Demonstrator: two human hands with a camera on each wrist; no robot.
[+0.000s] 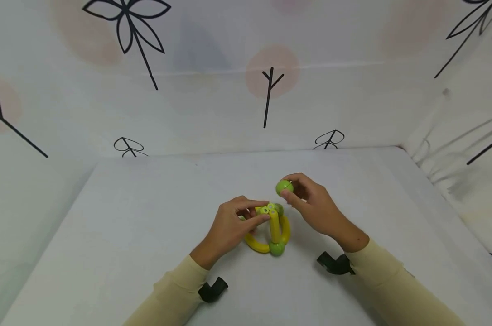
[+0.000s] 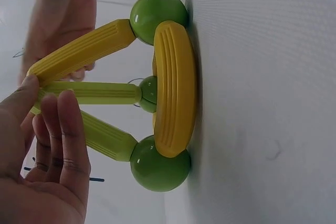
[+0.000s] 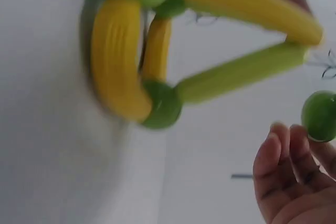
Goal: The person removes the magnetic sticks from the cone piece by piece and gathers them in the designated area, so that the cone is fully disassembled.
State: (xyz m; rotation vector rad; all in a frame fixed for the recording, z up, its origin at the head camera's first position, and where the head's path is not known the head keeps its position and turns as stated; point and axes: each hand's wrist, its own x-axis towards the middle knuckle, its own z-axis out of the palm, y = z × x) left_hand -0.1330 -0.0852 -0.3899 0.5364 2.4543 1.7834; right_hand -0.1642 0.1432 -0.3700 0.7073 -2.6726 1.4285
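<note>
A small frame of toy building rods and balls stands on the table. Curved yellow rods (image 2: 176, 90) and green balls (image 2: 160, 163) make its base. One straight yellow rod (image 2: 86, 51) and two light green rods (image 2: 110, 137) rise from the balls and lean together at the top. My left hand (image 1: 227, 228) pinches these upper rod ends between thumb and fingers; in the head view their round tips show silvery centres. Just above and to the right, my right hand (image 1: 321, 210) holds a loose green ball (image 1: 284, 187) by its fingertips, apart from the rods.
The white table (image 1: 148, 203) reaches back to a pale cloth wall (image 1: 213, 113) printed with black plant drawings. A dark curved strap piece (image 1: 213, 290) sits by the left sleeve, and another dark piece (image 1: 333, 263) by the right sleeve.
</note>
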